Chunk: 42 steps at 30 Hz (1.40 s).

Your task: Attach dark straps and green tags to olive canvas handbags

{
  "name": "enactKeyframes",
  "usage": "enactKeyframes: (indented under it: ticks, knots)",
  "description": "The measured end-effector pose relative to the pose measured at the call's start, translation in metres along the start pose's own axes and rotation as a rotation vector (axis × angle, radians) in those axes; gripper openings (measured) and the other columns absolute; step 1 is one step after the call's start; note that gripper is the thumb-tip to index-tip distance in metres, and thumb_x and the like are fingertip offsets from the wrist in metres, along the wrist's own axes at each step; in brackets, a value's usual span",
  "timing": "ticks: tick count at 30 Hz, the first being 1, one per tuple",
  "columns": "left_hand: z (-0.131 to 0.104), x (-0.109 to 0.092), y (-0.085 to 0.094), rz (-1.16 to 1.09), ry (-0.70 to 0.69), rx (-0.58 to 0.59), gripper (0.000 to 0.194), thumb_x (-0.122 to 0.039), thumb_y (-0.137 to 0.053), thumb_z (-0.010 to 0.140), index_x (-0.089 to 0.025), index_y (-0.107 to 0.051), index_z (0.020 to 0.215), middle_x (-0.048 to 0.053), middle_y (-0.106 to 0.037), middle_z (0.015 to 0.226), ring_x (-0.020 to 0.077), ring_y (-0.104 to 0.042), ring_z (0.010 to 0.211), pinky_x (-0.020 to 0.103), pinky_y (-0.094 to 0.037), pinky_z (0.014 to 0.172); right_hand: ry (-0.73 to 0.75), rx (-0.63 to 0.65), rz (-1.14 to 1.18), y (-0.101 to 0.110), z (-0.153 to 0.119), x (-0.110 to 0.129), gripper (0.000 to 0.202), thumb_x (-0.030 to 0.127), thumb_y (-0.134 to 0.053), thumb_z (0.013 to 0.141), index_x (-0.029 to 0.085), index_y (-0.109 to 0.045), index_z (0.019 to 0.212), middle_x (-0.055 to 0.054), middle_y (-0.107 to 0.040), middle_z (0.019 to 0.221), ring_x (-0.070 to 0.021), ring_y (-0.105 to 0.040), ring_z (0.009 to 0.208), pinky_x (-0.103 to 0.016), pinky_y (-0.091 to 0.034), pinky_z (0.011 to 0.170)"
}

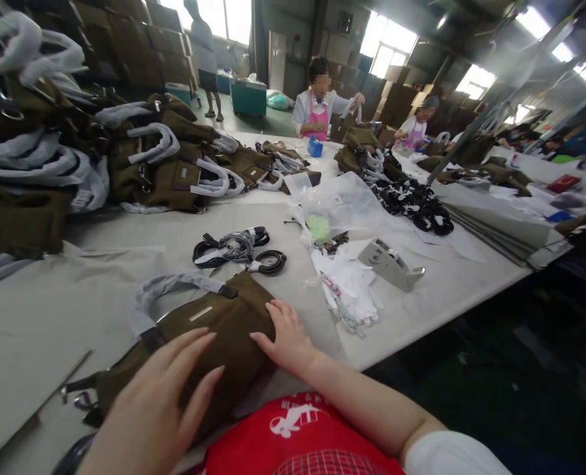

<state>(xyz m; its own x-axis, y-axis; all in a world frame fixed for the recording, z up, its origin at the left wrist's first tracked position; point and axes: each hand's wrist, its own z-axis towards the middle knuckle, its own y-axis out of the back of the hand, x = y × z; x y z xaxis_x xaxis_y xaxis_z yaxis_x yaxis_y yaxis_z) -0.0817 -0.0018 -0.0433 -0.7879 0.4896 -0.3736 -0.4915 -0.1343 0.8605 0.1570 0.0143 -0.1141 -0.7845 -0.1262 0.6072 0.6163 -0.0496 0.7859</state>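
An olive-brown handbag [228, 323] lies on its side on the table right in front of me, its handle [174, 285] wrapped in whitish protective material. My right hand [286, 336] rests on the bag's right end, thumb and fingers apart. Over the near left part of the bag is my left hand [159, 396], fingers stretched out; whether it touches the fabric I cannot tell. Metal clasps [82, 399] show at the bag's left end. Just beyond the bag lie coiled black straps [233, 247], partly in clear wrapping.
Olive bags with wrapped handles [174, 165] are piled at the left. To the right are a grey tape dispenser [392, 264], white tags [357, 290], a clear plastic bag [342, 201] and a heap of black straps [412, 201]. Co-workers in pink aprons [319, 119] stand across the table.
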Motion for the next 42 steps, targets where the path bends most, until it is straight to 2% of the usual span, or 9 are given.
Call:
enactKeyframes:
  ticks: [4, 7, 10, 15, 21, 29, 34, 37, 42]
  knots:
    - [0.005, -0.032, -0.072, 0.209, -0.176, 0.042, 0.054, -0.042, -0.054, 0.086, -0.012, -0.059, 0.130, 0.019, -0.050, 0.146, 0.0357, -0.048, 0.133, 0.052, -0.034, 0.111, 0.096, 0.064, 0.005, 0.013, -0.015, -0.007, 0.058, 0.046, -0.065, 0.085, 0.013, -0.054, 0.132, -0.018, -0.054, 0.137, -0.0302, -0.048, 0.128, -0.048, -0.041, 0.109]
    - [-0.003, -0.027, -0.098, 0.259, -0.261, 0.043, 0.057, -0.037, -0.053, 0.087, -0.009, -0.054, 0.136, 0.018, -0.043, 0.151, 0.0336, -0.042, 0.138, 0.050, -0.020, 0.118, 0.075, 0.085, -0.051, 0.046, 0.007, -0.031, 0.034, 0.036, -0.061, 0.090, 0.017, -0.063, 0.118, -0.011, -0.065, 0.122, -0.0222, -0.058, 0.117, -0.036, -0.046, 0.103]
    - [-0.010, -0.020, -0.101, 0.259, -0.308, 0.039, 0.057, -0.038, -0.053, 0.088, -0.010, -0.053, 0.138, 0.015, -0.044, 0.150, 0.0305, -0.044, 0.137, 0.046, -0.010, 0.121, -0.133, 0.050, -0.232, 0.093, 0.061, -0.070, 0.027, 0.030, -0.054, 0.095, 0.017, -0.064, 0.116, -0.009, -0.068, 0.115, -0.0180, -0.063, 0.107, -0.030, -0.047, 0.098]
    - [-0.008, -0.018, -0.097, 0.275, -0.312, -0.006, 0.053, -0.039, -0.053, 0.088, -0.013, -0.057, 0.135, 0.012, -0.048, 0.148, 0.0286, -0.048, 0.134, 0.043, -0.010, 0.121, -0.310, 0.024, -0.358, 0.145, 0.147, -0.133, 0.025, 0.023, -0.053, 0.097, 0.011, -0.063, 0.115, -0.016, -0.062, 0.124, -0.0249, -0.060, 0.113, -0.043, -0.046, 0.099]
    - [-0.009, -0.014, -0.101, 0.276, -0.322, -0.055, 0.051, -0.040, -0.054, 0.088, -0.017, -0.058, 0.134, 0.009, -0.051, 0.146, 0.0279, -0.051, 0.132, 0.043, -0.022, 0.118, -0.333, 0.063, -0.407, 0.154, 0.160, -0.150, 0.025, 0.033, -0.062, 0.093, 0.015, -0.063, 0.111, -0.008, -0.064, 0.115, -0.0213, -0.063, 0.102, -0.043, -0.052, 0.090]
    - [0.014, -0.035, -0.065, -0.047, -0.119, 0.022, 0.045, -0.038, -0.057, 0.088, -0.019, -0.059, 0.128, 0.013, -0.058, 0.139, 0.0284, -0.057, 0.125, 0.044, -0.048, 0.103, -0.099, -0.147, -0.177, 0.190, 0.125, -0.089, 0.026, 0.036, -0.049, 0.094, 0.015, -0.063, 0.101, -0.008, -0.069, 0.097, -0.0182, -0.063, 0.092, -0.030, -0.048, 0.084]
    - [0.062, -0.078, -0.021, -0.325, -0.027, -0.068, 0.053, -0.034, -0.059, 0.086, -0.017, -0.049, 0.136, 0.015, -0.050, 0.144, 0.0274, -0.049, 0.132, 0.043, -0.043, 0.110, 0.051, 0.056, 0.645, 0.163, 0.062, -0.007, 0.027, 0.045, -0.052, 0.093, 0.019, -0.058, 0.097, 0.001, -0.065, 0.066, -0.0132, -0.059, 0.060, -0.026, -0.048, 0.059]
    - [0.079, -0.091, -0.010, -0.452, 0.012, -0.126, 0.048, -0.033, -0.061, 0.085, -0.016, -0.054, 0.130, 0.015, -0.059, 0.134, 0.0278, -0.053, 0.126, 0.044, -0.043, 0.109, -0.021, 0.226, 0.824, 0.140, 0.029, 0.026, 0.027, 0.046, -0.057, 0.091, 0.019, -0.059, 0.090, 0.002, -0.064, 0.061, -0.0114, -0.056, 0.052, -0.023, -0.045, 0.052]
    - [0.075, -0.090, -0.009, -0.789, 0.177, 0.021, 0.018, -0.031, -0.062, 0.084, -0.017, -0.068, 0.093, 0.006, -0.072, 0.088, 0.0189, -0.066, 0.082, 0.030, -0.053, 0.077, -0.090, 0.299, 0.946, 0.114, 0.004, 0.043, 0.032, 0.050, -0.060, 0.088, 0.019, -0.060, 0.084, 0.002, -0.062, 0.056, -0.0105, -0.053, 0.047, -0.022, -0.044, 0.047]
